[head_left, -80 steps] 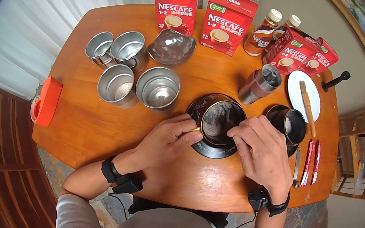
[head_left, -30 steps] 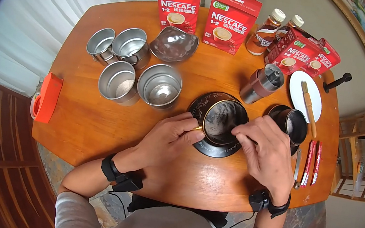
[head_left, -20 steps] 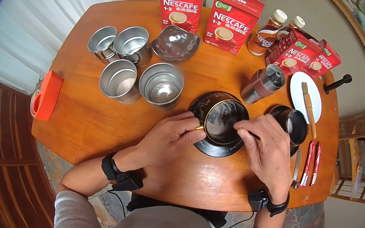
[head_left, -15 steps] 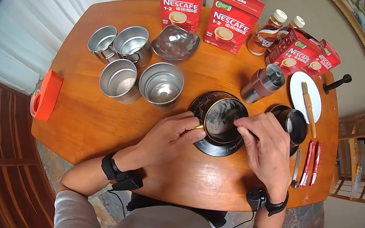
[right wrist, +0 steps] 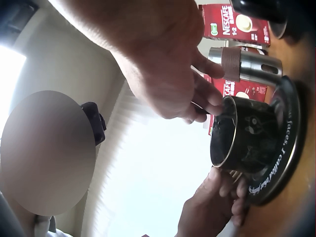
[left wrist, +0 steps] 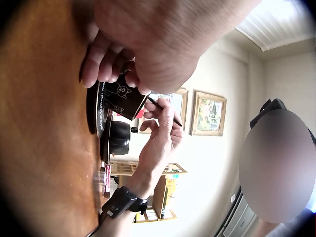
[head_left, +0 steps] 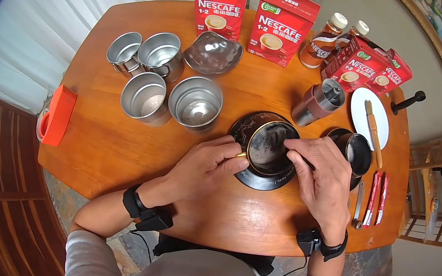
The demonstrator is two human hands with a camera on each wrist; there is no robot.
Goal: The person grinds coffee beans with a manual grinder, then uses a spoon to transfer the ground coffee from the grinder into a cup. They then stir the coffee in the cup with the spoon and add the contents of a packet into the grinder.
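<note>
A black cup (head_left: 261, 128) with a gold rim stands on a black saucer (head_left: 260, 182) near the front of the table; greyish-white stuff coats its inside. The left hand (head_left: 206, 165) pinches the cup's gold handle (head_left: 241, 154). At the cup's right rim, the right hand (head_left: 322, 176) grips a thin dark stick (head_left: 308, 163), whose shaft also shows in the left wrist view (left wrist: 177, 121). Its lower end is inside the cup, mostly hidden by the fingers. In the right wrist view the cup (right wrist: 254, 133) is upright on its saucer.
Several metal cups (head_left: 196, 103) and a crumpled-looking grey dish (head_left: 213, 53) stand left. Behind are red boxes (head_left: 283, 27) and bottles (head_left: 323, 42). A metal grinder (head_left: 319, 102), second black cup (head_left: 358, 153), white plate (head_left: 358, 114) with brush (head_left: 373, 129), and red sachets (head_left: 372, 198) lie right.
The right hand has shifted slightly at the cup's rim, and the dark patches in the cup's contents look different. The left hand has kept its hold on the handle.
</note>
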